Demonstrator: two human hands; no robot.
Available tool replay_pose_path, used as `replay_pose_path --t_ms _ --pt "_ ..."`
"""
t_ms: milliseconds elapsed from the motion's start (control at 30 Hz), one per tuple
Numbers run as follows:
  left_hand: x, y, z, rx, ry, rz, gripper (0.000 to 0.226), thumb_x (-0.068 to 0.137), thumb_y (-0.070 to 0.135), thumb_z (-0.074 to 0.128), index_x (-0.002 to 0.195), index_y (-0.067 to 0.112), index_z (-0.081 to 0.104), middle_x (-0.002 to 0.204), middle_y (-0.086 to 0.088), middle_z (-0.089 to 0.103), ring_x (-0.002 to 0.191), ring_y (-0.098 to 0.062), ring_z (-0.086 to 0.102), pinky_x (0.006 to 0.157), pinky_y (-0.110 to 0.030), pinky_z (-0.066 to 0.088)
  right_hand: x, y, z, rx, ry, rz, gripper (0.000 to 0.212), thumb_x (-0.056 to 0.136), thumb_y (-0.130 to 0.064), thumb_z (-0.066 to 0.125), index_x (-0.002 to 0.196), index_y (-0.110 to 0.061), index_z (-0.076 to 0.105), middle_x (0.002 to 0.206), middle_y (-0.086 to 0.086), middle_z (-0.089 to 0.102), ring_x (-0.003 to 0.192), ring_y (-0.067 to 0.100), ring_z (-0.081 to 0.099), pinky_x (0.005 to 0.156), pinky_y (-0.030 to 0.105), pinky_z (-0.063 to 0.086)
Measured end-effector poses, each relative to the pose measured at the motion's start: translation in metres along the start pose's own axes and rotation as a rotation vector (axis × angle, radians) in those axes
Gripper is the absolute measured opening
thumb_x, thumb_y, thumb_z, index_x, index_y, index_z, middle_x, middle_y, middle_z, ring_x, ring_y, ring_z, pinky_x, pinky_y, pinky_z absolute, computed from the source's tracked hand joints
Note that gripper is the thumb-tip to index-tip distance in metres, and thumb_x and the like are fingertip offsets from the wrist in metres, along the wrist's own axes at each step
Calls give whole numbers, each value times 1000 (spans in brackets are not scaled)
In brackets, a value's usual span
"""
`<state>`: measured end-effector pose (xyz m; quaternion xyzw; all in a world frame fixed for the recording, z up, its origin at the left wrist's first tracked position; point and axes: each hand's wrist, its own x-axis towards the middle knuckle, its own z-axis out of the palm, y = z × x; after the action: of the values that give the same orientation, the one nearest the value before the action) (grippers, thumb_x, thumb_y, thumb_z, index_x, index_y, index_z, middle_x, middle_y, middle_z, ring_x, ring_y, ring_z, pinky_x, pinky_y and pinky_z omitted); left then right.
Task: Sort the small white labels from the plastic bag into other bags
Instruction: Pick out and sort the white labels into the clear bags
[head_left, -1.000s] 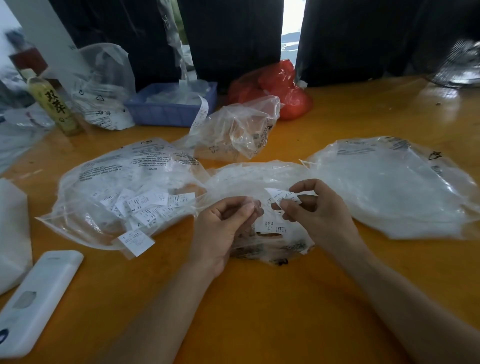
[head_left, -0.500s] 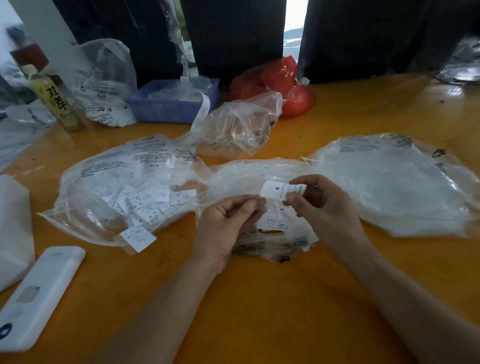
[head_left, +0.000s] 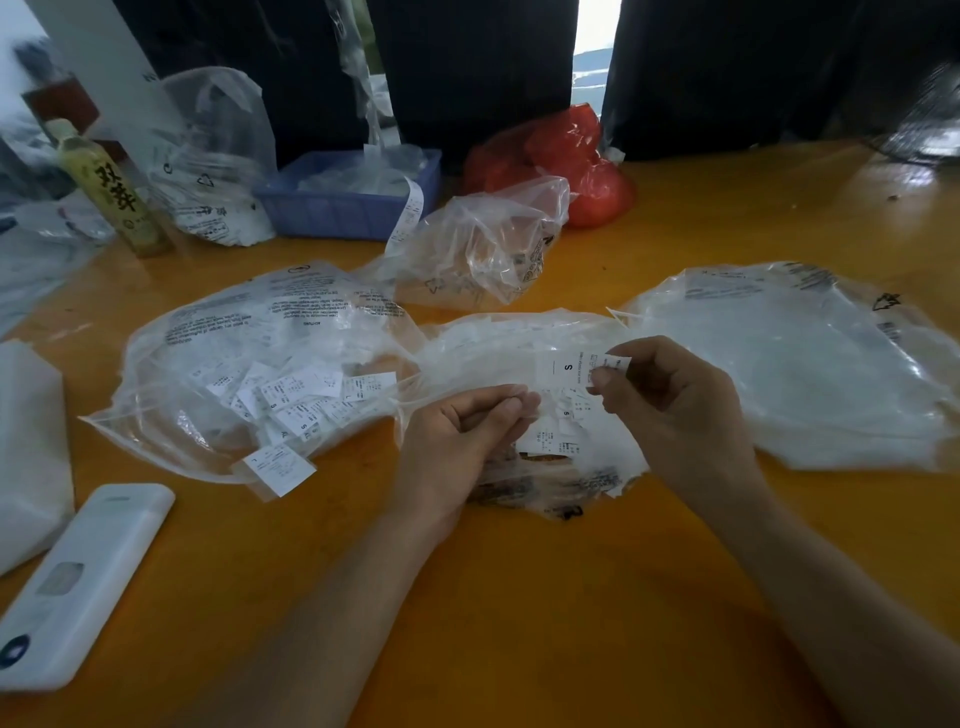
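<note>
Risk of misfiling: label (head_left: 569, 368) marked S, pinched between right hand (head_left: 670, 410) fingertips above middle bag (head_left: 519, 343), near left bag (head_left: 260, 358) and right bag (head_left: 789, 358). Left hand (head_left: 462, 441) fingers curled at bag mouth, grip unclear. Thin paper, light pinch, easy slip.

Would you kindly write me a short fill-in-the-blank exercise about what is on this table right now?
1. The label pinched in the right hand bears the size letter ____.
2. The basket at the back of the table is ____ in colour.
3. The bag beside that basket is ____ in colour.
4. The left hand grips the edge of a clear plastic ____.

Missing words: S; blue; red; bag
</note>
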<state>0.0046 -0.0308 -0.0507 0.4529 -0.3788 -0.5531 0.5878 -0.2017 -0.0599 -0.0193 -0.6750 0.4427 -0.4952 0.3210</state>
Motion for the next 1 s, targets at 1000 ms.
replay_pose_path --t_ms 1000 --pt "-8 8 2 340 18 105 19 87 41 76 105 39 82 99 6 83 89 -15 80 77 -22 63 5 10 -2 -423 -139 -230 9 93 -13 73 100 -18 75 88 -14 67 79 -1 60 73 6 47"
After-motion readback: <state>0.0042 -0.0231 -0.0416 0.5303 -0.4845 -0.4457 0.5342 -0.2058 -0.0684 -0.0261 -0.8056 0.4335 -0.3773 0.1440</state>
